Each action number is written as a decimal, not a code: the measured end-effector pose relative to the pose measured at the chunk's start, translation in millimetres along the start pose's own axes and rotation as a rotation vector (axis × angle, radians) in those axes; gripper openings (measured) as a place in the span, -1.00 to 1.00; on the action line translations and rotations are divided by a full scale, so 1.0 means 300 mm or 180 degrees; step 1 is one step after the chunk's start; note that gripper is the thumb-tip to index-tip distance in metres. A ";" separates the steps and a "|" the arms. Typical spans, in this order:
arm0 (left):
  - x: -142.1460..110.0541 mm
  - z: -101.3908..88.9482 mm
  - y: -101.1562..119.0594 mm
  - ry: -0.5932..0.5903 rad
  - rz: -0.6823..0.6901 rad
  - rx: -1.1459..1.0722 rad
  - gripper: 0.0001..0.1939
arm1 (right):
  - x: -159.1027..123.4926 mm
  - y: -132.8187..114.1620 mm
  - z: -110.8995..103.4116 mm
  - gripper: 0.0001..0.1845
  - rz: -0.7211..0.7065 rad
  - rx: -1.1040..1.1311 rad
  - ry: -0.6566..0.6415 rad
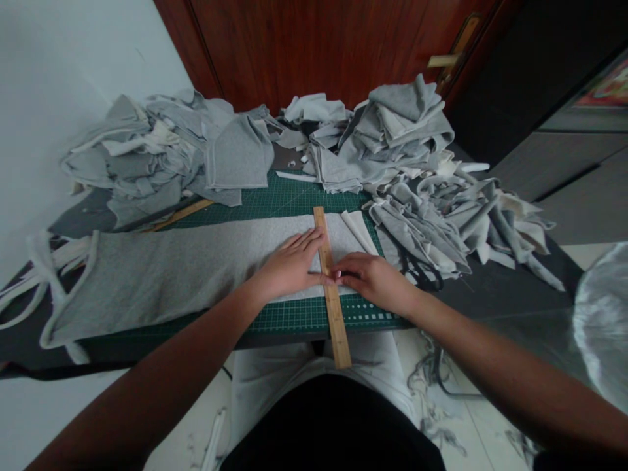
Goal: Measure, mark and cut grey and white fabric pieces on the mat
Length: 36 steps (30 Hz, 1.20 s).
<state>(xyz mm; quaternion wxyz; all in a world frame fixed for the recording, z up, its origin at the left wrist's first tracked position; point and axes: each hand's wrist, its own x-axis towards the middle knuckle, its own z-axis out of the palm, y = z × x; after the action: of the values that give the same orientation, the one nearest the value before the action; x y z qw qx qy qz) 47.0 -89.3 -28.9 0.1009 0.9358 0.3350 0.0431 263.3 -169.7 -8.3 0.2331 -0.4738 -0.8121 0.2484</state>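
Observation:
A long grey fabric strip (pixel 161 271) lies flat across a green cutting mat (pixel 289 199). A wooden ruler (pixel 331 288) crosses the strip near its right end and sticks out over the table's front edge. My left hand (pixel 289 265) lies flat and open on the fabric, its fingers pressing against the ruler's left side. My right hand (pixel 370 278) rests just right of the ruler with its fingers curled together at the ruler's edge; whatever they hold is hidden. A cut grey piece (pixel 358 232) lies right of the ruler.
Heaps of grey fabric offcuts are stacked at the back left (pixel 161 147) and back right (pixel 407 140), with loose strips (pixel 466 222) spilling to the right. A second wooden stick (pixel 184 214) pokes out under the left heap. A brown door (pixel 318 46) stands behind the table.

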 end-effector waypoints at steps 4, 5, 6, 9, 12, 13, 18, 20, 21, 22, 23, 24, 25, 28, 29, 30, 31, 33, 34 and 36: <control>0.000 0.003 -0.003 0.0033 0.0016 0.0011 0.03 | -0.032 -0.009 0.018 -0.82 -0.0035 -0.0041 0.0087; -0.001 0.004 -0.003 0.0053 0.0032 0.0005 0.03 | -0.037 -0.011 0.021 -0.82 -0.0053 -0.0048 0.0103; -0.001 0.005 -0.003 0.0073 0.0046 -0.0005 0.02 | -0.042 -0.014 0.022 -0.82 -0.0068 -0.0056 0.0105; -0.002 0.005 -0.003 0.0102 0.0051 -0.0018 0.01 | -0.050 -0.021 0.022 -0.82 -0.0120 -0.0058 0.0052; -0.002 0.005 -0.005 0.0090 0.0062 -0.0013 0.03 | -0.057 -0.028 0.018 -0.81 -0.0142 0.0016 0.0004; -0.002 0.006 -0.006 0.0085 0.0070 -0.0019 0.03 | -0.061 -0.030 0.017 -0.81 -0.0144 0.0045 0.0007; -0.001 0.007 -0.009 0.0074 0.0085 -0.0054 0.01 | -0.085 -0.029 0.020 -0.81 -0.0165 0.0137 0.0032; -0.001 0.006 -0.008 0.0094 0.0093 -0.0044 0.00 | -0.093 -0.028 0.023 -0.80 -0.0157 0.0159 0.0034; -0.001 0.005 -0.007 0.0101 0.0094 -0.0031 -0.01 | -0.095 -0.028 0.023 -0.80 -0.0161 0.0169 0.0036; -0.001 0.004 -0.006 0.0104 0.0091 -0.0016 -0.01 | -0.097 -0.029 0.024 -0.80 -0.0172 0.0176 0.0039; -0.001 0.003 -0.004 0.0098 0.0084 -0.0002 -0.01 | -0.098 -0.030 0.024 -0.81 -0.0184 0.0178 0.0044; -0.001 0.002 -0.003 0.0086 0.0077 0.0008 0.00 | -0.099 -0.032 0.024 -0.81 -0.0194 0.0176 0.0046; -0.001 0.002 -0.002 0.0073 0.0071 0.0013 0.00 | -0.099 -0.033 0.023 -0.81 -0.0210 0.0175 0.0040; 0.000 0.003 -0.003 0.0075 0.0063 0.0004 0.01 | -0.102 -0.035 0.022 -0.81 -0.0252 0.0211 0.0010; 0.000 0.005 -0.004 0.0087 0.0068 -0.0002 0.01 | -0.104 -0.035 0.022 -0.81 -0.0268 0.0233 0.0001; 0.000 0.006 -0.005 0.0102 0.0077 -0.0010 0.01 | -0.107 -0.034 0.023 -0.81 -0.0285 0.0254 -0.0004; 0.000 0.008 -0.006 0.0120 0.0084 -0.0019 0.01 | -0.111 -0.032 0.023 -0.81 -0.0300 0.0271 -0.0006; -0.001 0.011 -0.008 0.0151 0.0104 -0.0041 0.02 | -0.117 -0.030 0.025 -0.81 -0.0321 0.0289 -0.0022; -0.001 0.011 -0.009 0.0166 0.0115 -0.0054 0.02 | -0.120 -0.029 0.026 -0.81 -0.0327 0.0289 -0.0031; -0.002 0.012 -0.010 0.0177 0.0140 -0.0073 0.02 | -0.125 -0.031 0.027 -0.82 -0.0319 0.0275 -0.0052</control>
<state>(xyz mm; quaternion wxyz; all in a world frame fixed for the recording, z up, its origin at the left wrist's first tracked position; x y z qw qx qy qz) 45.4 -88.1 -33.0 0.1014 0.9402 0.3165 0.0751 268.9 -208.3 -14.0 0.2589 -0.4200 -0.8252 0.2750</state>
